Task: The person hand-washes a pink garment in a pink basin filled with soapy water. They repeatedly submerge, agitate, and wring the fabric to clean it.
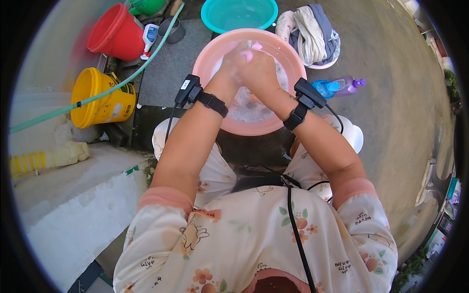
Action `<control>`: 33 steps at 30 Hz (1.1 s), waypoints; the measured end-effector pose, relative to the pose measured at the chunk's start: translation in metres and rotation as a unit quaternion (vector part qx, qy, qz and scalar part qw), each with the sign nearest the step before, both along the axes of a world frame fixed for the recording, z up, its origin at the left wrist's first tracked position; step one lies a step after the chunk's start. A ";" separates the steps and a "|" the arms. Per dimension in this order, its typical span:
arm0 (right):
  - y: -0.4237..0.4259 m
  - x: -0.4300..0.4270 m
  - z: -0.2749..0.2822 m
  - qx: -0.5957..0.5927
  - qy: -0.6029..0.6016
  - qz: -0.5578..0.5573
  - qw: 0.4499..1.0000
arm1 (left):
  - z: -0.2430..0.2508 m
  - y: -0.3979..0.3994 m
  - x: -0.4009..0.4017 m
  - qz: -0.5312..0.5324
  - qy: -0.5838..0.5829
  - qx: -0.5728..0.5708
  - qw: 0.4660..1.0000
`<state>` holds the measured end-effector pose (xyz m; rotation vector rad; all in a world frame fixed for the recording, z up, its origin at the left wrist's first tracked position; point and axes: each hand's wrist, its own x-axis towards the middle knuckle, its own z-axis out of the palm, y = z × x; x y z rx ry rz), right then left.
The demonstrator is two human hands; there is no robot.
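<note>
My left hand (231, 62) and my right hand (261, 70) are pressed together as fists over the pink plastic basin (253, 129). Between them they grip a wet pink cloth (246, 55), of which only small bits show past the fingers. Foam clings to the skin, and motion blur hides the exact finger positions. Below the fists, the basin holds soapy water (246, 110) topped with white suds. Something pinkish lies partly under that water, too unclear to name.
Behind the basin stands a turquoise basin (205, 16) of water. Right of it are a laundry-filled tub (320, 67), a blue bottle (324, 89) and a purple bottle (346, 85). A green hose (132, 76) crosses the left side near a red bucket (122, 38) and a yellow bucket (106, 99).
</note>
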<state>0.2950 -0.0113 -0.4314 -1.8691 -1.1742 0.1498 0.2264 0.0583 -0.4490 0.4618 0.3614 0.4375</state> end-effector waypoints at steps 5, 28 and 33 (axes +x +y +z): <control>0.006 0.051 -0.007 -0.010 0.030 -0.067 0.997 | 0.008 -0.020 0.039 0.119 0.166 -0.003 0.979; -0.019 0.030 0.042 0.040 0.480 0.079 0.873 | 0.050 0.011 0.029 0.174 -0.010 -0.034 0.984; -0.013 0.048 0.026 0.028 0.449 0.106 0.886 | 0.043 0.022 0.032 0.161 -0.062 -0.019 0.985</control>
